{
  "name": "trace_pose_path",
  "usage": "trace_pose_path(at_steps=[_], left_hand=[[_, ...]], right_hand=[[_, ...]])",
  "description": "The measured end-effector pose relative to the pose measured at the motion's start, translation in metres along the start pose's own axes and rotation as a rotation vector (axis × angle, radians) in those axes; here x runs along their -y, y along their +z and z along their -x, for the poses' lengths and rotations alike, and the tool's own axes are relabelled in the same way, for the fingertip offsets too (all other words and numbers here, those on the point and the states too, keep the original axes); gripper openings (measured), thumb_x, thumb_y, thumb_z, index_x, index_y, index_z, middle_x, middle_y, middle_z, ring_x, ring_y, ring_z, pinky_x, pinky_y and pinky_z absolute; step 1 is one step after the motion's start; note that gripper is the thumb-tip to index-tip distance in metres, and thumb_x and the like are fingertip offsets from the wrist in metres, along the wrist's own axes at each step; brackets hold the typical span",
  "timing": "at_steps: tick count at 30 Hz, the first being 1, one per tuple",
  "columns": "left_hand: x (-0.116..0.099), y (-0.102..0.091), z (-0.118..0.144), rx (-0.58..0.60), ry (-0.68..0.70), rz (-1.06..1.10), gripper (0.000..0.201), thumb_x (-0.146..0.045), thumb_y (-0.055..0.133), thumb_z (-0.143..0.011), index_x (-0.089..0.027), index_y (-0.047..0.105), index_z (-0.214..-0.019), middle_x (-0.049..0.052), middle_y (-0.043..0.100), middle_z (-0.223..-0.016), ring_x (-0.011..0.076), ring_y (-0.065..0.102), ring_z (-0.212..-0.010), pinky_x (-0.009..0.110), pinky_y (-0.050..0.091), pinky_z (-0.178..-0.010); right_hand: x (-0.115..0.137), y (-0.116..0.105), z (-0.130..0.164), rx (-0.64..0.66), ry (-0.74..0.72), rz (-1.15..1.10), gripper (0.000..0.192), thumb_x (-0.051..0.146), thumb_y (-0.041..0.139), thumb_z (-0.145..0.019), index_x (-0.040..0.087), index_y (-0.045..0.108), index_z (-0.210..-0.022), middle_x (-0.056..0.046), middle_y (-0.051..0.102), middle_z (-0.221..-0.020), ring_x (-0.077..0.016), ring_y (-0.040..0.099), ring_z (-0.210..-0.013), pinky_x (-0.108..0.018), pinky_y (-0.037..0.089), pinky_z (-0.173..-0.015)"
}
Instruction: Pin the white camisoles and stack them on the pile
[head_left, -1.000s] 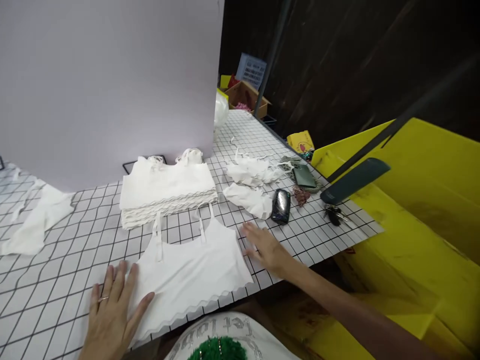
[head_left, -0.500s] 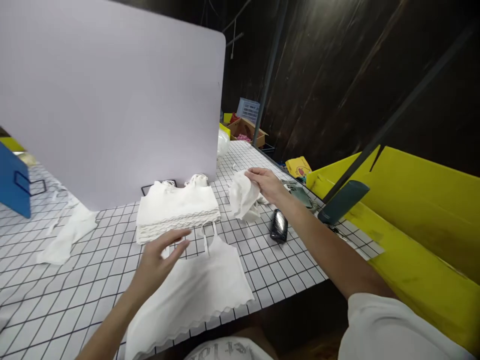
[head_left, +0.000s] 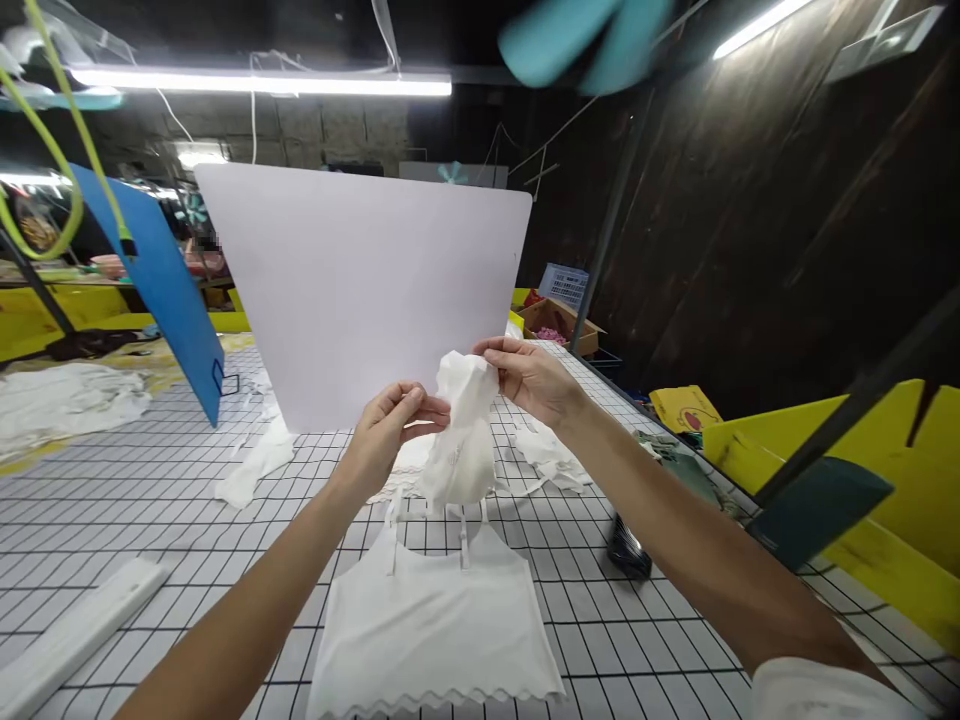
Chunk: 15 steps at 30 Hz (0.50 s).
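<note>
A blue board (head_left: pixel 169 285) leans at the far left, with loose white cloth (head_left: pixel 255 465) lying on the gridded table (head_left: pixel 112 520) beside it. The left hand (head_left: pixel 390 430) pinches the lower edge of a crumpled white garment (head_left: pixel 461 435), fingers closed on the fabric. The garment hangs in the air above a flat white top (head_left: pixel 431 625) spread on the table. The right hand (head_left: pixel 529 380) grips the garment's upper end, fingers closed. Further right lies a dark case (head_left: pixel 626 550), then a yellow bin (head_left: pixel 885 480).

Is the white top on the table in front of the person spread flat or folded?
Spread flat: the white top lies open on the grid table, both straps stretched up and its scalloped hem showing.
</note>
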<state>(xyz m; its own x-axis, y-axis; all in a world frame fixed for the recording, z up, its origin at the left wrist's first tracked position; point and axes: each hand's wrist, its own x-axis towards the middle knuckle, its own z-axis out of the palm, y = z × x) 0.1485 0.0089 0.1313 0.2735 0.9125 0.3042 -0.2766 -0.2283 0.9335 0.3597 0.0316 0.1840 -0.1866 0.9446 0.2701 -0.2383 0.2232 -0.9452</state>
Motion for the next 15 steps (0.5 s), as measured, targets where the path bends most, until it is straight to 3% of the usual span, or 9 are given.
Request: trace_pose_path(at_steps=[3,7,12,15], left_hand=[[0.004,0.002,0.001,0.094,0.013,-0.114,0.037,-0.039,0.079,-0.08,-0.02,0.061,-0.107,0.009,0.074,-0.102,0.0216,0.069,-0.097,0.041,0.054,-0.092],[0.009,0.002,-0.001,0.014,0.131,-0.185,0.026,-0.037,0.079,-0.078,-0.017,0.066,-0.089,0.003,0.066,-0.085,0.0165,0.062,-0.085,0.03,0.049,-0.082],[-0.007,-0.018,-0.004,0.009,0.036,0.135,0.011,-0.027,0.07,-0.08,-0.018,0.068,-0.085,0.001,0.067,-0.087,0.0136,0.06,-0.083,0.024,0.048,-0.08],[-0.015,-0.027,-0.003,0.009,-0.059,0.246,0.009,-0.023,0.069,-0.079,-0.017,0.07,-0.085,0.001,0.068,-0.086,0.0118,0.06,-0.076,0.021,0.048,-0.071]], right_hand=[[0.004,0.019,-0.006,0.096,-0.031,0.003,0.025,0.024,0.078,-0.07,0.018,0.074,-0.093,-0.004,0.072,-0.089,-0.0147,0.064,-0.082,-0.031,0.056,-0.08],[0.016,0.038,-0.018,0.19,-0.198,0.156,0.039,0.022,0.078,-0.067,0.019,0.071,-0.105,-0.003,0.075,-0.09,-0.0154,0.066,-0.078,-0.032,0.058,-0.077],[0.024,0.028,-0.034,-0.02,-0.435,0.659,0.022,0.037,0.075,-0.074,0.016,0.069,-0.077,-0.002,0.065,-0.066,-0.0147,0.059,-0.064,-0.028,0.049,-0.061],[0.022,0.015,-0.037,-0.106,-0.459,0.785,0.028,0.041,0.074,-0.073,0.017,0.064,-0.062,-0.001,0.058,-0.069,-0.013,0.052,-0.068,-0.027,0.042,-0.064]])
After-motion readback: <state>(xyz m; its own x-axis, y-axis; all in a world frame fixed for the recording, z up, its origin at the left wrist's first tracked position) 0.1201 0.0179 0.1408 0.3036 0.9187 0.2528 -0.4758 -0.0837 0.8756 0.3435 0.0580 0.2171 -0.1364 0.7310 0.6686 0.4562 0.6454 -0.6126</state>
